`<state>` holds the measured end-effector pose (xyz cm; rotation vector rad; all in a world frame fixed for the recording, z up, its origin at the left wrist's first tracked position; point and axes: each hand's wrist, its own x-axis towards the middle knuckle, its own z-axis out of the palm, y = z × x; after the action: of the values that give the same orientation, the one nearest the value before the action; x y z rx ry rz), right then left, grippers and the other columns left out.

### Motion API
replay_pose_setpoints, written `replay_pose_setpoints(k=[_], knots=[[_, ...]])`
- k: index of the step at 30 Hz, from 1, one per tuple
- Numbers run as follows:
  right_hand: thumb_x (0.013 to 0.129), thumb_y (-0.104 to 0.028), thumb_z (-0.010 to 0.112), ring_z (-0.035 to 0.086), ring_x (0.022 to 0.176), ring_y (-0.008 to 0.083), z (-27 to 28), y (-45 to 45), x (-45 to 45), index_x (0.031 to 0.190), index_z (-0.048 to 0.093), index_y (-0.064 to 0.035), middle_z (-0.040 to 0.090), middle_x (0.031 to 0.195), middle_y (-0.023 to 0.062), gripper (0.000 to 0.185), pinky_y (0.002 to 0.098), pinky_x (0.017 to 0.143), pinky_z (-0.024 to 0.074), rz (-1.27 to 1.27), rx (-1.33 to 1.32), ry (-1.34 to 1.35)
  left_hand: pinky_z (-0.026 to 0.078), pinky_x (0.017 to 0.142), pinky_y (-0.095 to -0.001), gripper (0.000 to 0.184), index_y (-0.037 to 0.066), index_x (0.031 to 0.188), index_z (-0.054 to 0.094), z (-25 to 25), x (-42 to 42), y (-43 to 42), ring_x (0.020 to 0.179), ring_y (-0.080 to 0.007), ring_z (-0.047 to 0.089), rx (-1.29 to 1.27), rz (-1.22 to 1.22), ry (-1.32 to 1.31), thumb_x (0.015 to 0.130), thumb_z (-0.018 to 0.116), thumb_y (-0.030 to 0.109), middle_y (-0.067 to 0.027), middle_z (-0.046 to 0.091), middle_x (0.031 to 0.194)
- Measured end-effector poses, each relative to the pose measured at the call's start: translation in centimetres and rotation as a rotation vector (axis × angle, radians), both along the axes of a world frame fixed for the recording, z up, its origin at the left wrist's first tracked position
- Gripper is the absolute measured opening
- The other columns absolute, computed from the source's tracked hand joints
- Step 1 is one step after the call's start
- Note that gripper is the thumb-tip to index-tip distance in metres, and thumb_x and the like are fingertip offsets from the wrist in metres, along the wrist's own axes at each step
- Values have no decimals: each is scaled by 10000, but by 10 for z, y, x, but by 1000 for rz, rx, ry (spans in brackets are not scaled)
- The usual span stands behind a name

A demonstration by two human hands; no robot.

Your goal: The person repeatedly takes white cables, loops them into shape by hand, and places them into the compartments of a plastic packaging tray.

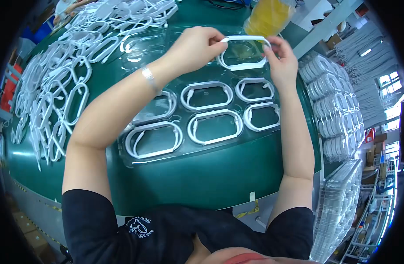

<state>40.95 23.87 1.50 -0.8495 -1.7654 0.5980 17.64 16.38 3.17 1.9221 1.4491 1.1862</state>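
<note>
A coiled white cable (pixel 243 67) is held between my two hands over the far right part of a clear plastic tray (pixel 136 163). My left hand (pixel 195 49) pinches its left end, thumb against fingers. At its right end, my right hand (pixel 282 59) has thumb and fingers closed on the same coil. Several oval cable coils rest in the tray's compartments nearer to me, among them a front left coil (pixel 153 155), a front middle coil (pixel 215 141) and a middle-row coil (pixel 206 108). Compartments at the tray's far left show no coil.
A large pile of loose white cables (pixel 57 97) covers the table's left side. Stacked trays of coils (pixel 336 110) stand at the right, above a stack of clear trays (pixel 338 202). A yellow item in clear plastic (pixel 269 17) lies at the back. Part of another person's hand shows at top left.
</note>
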Motion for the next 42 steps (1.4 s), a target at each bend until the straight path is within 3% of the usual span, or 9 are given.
replay_pose_setpoints(k=[6, 7, 10, 14, 18, 23, 29, 34, 42], knots=[[817, -50, 639, 618, 825, 191, -53, 51, 42, 1059, 653, -62, 654, 910, 87, 242, 287, 767, 479, -187, 49, -560, 487, 824, -404, 396, 147, 1229, 582, -48, 49, 74, 957, -263, 615, -112, -30, 573, 858, 569, 286, -131, 656, 1011], [813, -53, 634, 621, 889, 241, -62, 55, 45, 1059, 657, -66, 651, 969, 111, 247, 314, 802, 481, -149, 242, -697, 351, 991, -553, 456, 193, 1324, 497, -51, 56, 67, 1265, -321, 411, -135, 7, 762, 896, 505, 348, -143, 459, 1356], [792, -82, 621, 566, 1010, 303, -72, 64, 51, 1036, 677, -92, 637, 1059, 100, 251, 376, 882, 462, -116, 180, -818, 182, 1035, -669, 505, 231, 1391, 408, -73, 56, 69, 1396, -359, 148, -170, 0, 803, 922, 453, 413, -108, 200, 1518], [780, -81, 635, 559, 1024, 313, -52, 54, 44, 1061, 654, -90, 619, 1086, 100, 281, 387, 885, 459, -187, 218, -882, 143, 1028, -698, 531, 206, 1422, 342, -65, 36, 61, 1382, -388, 186, -190, 20, 619, 947, 365, 443, -136, 230, 1505], [838, -114, 627, 590, 1026, 276, -15, 28, 49, 1121, 626, -91, 627, 1088, 112, 284, 329, 887, 449, -195, 302, -680, 385, 1006, -407, 447, 111, 1298, 509, -34, -60, 25, 1202, -318, 483, 225, 35, 414, 917, 491, 345, -165, 494, 1322], [914, -127, 579, 558, 988, 107, 11, -24, 31, 1167, 601, -18, 625, 1068, 35, 276, 236, 863, 429, 95, -140, -336, 461, 858, -305, 332, 68, 1220, 574, 5, -202, -81, 966, -232, 615, -136, 418, 420, 899, 545, 148, -130, 646, 1094], [837, -84, 609, 580, 983, 162, 55, -112, -59, 1092, 628, -11, 640, 1020, 74, 266, 275, 883, 422, 399, -16, -437, 499, 810, -410, 237, 70, 988, 668, -1, -248, -188, 919, -328, 629, -459, 640, 794, 783, 571, 137, -158, 668, 940], [803, -67, 632, 595, 981, 204, 61, -156, -111, 1059, 640, -7, 645, 1025, 109, 264, 301, 878, 432, 576, 176, -328, 497, 821, -424, 442, 105, 1188, 557, -38, -238, -203, 929, -329, 627, -552, 674, 908, 751, 619, 131, -194, 647, 994], [773, -113, 678, 538, 1082, 282, 36, -168, -116, 1218, 588, -113, 561, 1214, 135, 454, 354, 893, 438, 502, 280, -471, 474, 603, -192, 382, 35, 1255, 497, 36, -194, -199, 698, -56, 581, -182, 232, -639, 883, 559, 99, -24, 626, 869]])
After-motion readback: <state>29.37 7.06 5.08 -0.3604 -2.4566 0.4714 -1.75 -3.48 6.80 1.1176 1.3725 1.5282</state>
